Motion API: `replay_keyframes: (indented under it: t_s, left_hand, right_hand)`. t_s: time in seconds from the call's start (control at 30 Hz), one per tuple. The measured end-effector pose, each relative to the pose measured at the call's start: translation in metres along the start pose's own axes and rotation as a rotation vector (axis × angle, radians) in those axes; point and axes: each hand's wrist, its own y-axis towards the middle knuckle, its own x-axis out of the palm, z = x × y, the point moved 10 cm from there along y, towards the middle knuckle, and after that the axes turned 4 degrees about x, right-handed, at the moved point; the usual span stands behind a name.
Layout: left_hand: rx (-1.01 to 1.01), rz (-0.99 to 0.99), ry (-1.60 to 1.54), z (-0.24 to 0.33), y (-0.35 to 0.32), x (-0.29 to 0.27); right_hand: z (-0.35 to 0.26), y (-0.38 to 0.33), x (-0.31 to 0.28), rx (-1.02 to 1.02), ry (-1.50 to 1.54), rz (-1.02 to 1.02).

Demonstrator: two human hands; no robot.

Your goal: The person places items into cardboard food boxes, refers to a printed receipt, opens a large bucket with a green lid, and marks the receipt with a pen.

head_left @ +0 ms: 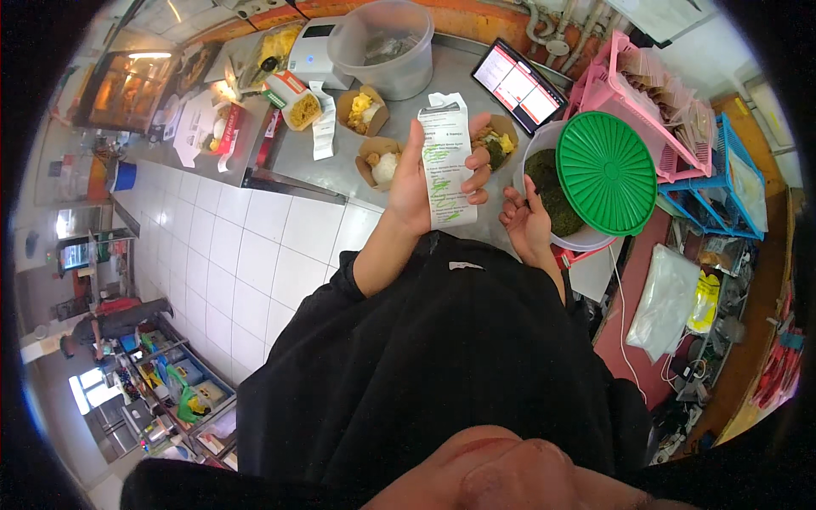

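My left hand (pixel 414 185) holds up a long printed receipt (pixel 448 161) with green highlighter strokes, its thumb and fingers closed around the paper. To the right, my right hand (pixel 529 223) is beside a clear round tub (pixel 524 160). Its fingers are loosely curled and apart, and I see nothing in them. The tub contains a dark green, crumbly food (pixel 551 200), and a ribbed green lid (pixel 606 172) partly covers it. Behind the receipt is a cardboard food box (pixel 507 143), partly hidden, with yellow and dark green food.
More food boxes with rice (pixel 385 168) and yellow pieces (pixel 364 110) stand on the steel counter (pixel 314 172). Behind them are a white printer (pixel 320 55) and a clear bucket (pixel 382 64). A tablet (pixel 518 85) leans near pink (pixel 629 110) and blue (pixel 722 191) baskets. One person (pixel 119 325) stands far left.
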Motion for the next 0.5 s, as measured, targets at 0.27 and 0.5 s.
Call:
replay_keyframes:
  t_s: [0.27,0.5]
  left_hand:
    - [0.044,0.028,0.104,0.0030,-0.0012,-0.0004]
    - [0.036,0.007,0.059,0.0017,-0.0025,-0.0006]
  right_hand:
    - [-0.0001,-0.0003,0.0004,0.002,0.007,-0.009]
    - [-0.0003,-0.0013,0.0018,0.003,0.006,-0.011]
